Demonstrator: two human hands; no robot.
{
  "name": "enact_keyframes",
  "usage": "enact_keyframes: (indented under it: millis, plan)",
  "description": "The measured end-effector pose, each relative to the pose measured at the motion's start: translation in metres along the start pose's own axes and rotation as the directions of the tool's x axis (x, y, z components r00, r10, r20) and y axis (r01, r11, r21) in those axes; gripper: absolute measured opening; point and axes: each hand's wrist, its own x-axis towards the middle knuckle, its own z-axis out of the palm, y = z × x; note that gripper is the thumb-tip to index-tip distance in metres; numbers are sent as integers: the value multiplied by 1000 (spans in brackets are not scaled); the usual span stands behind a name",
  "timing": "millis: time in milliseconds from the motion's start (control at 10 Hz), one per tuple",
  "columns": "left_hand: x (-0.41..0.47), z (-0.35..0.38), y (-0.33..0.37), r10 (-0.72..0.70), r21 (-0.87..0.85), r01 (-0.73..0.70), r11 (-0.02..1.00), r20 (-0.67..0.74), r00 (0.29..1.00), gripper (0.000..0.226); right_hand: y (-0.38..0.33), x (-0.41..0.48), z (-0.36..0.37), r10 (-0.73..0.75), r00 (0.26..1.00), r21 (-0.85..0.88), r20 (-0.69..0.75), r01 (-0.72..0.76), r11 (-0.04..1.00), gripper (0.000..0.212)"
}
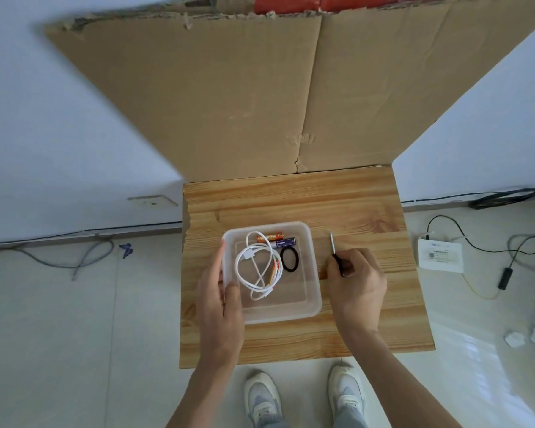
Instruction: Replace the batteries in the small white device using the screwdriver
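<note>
Early: black-handled screwdriver (335, 254) clasped in right hand (357, 279) grip; clear plastic tray (314, 273) held by left hand (220, 291); orange and purple batteries (283, 242) untouched inside; small white device unseen.

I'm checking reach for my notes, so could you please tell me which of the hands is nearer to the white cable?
Left. The left hand grips the container by its left rim, beside the white cable; the right hand holds the screwdriver outside its right wall.

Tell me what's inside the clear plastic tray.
A coiled white cable, an orange battery, a purple battery and a black band. A second orange battery lies partly under the cable. The left hand covers the tray's near-left corner.
</note>
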Motion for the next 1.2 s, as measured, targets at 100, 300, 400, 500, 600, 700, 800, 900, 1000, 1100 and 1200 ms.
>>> enact_keyframes:
  millis: [100,300,400,500,600,700,800,900,1000,1100,1200]
  plan:
    - [-1,-3,1,-13,11,13,1000,-2,1000,66,-2,-2,-1,17,1000,-21,5,-16,1000,4]
    - [-6,-12,22,-83,43,83,996,8,996,65,-12,-5,-19,16,999,-3,39,-16,1000,6]
    - [-8,-22,44,-139,107,134,985,39,989,64,-24,-8,-37,-18,998,-39,67,21,999,7]
    - [-11,-37,71,-97,306,68,950,81,992,68,-43,-11,-65,-23,989,-97,149,38,995,12]
    - [-24,-57,107,-105,472,16,882,164,981,70,-67,-16,-102,-7,969,-132,248,41,990,19]
    - [-45,-77,156,-113,540,-18,842,208,972,68,-93,-21,-150,-6,947,-149,322,57,987,24]
    - [-73,-96,210,-92,580,-61,812,232,968,66,-126,-30,-207,-34,927,-156,375,99,983,30]
    - [-112,-113,267,-43,602,-124,789,256,966,62,-159,-43,-274,-79,910,-157,407,155,975,30]
    - [-150,-132,330,19,622,-206,755,293,956,61,-196,-55,-347,-127,884,-150,450,215,965,32]
    - [-188,-149,393,194,676,-370,637,325,926,61,-232,-73,-415,-208,873,-114,441,285,952,35]
    - [-220,-167,442,323,679,-449,580,315,893,62,-259,-97,-470,-295,884,-107,363,354,929,33]
